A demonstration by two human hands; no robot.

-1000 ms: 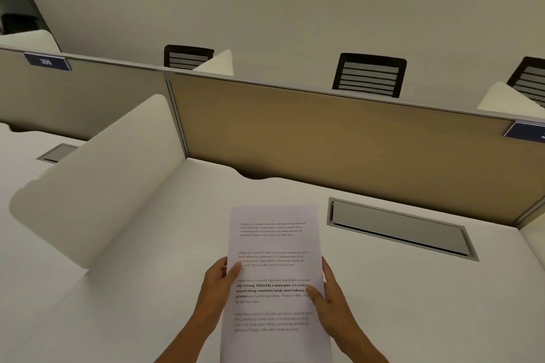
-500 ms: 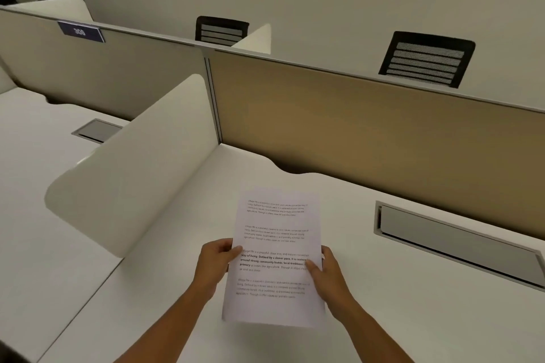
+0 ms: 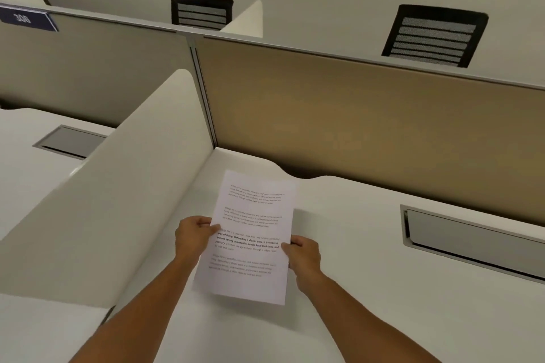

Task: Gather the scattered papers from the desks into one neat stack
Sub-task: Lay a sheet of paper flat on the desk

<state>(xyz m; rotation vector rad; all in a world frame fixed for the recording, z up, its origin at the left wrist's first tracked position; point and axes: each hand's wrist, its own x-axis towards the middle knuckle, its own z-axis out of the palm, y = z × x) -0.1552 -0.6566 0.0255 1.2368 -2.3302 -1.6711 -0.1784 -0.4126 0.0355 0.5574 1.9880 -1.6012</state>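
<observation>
A white printed paper (image 3: 250, 224) with several paragraphs of text is held a little above the white desk (image 3: 368, 289), its far end tilted to the right. My left hand (image 3: 193, 236) grips its left edge, thumb on top. On the right edge my right hand (image 3: 303, 253) pinches it, thumb on the printed side. Whether this is one sheet or several stacked together I cannot tell. No other loose papers show on either desk.
A white curved side divider (image 3: 118, 186) stands left of the paper, with a neighbouring desk (image 3: 23, 174) beyond it. A tan back partition (image 3: 354, 127) closes the far side. A grey cable hatch (image 3: 472, 239) sits at right. Two black chairs (image 3: 433, 35) stand behind the partition.
The paper and both hands have moved away from me toward the desk's left rear corner, and the view has swung left. Both hands keep their hold.
</observation>
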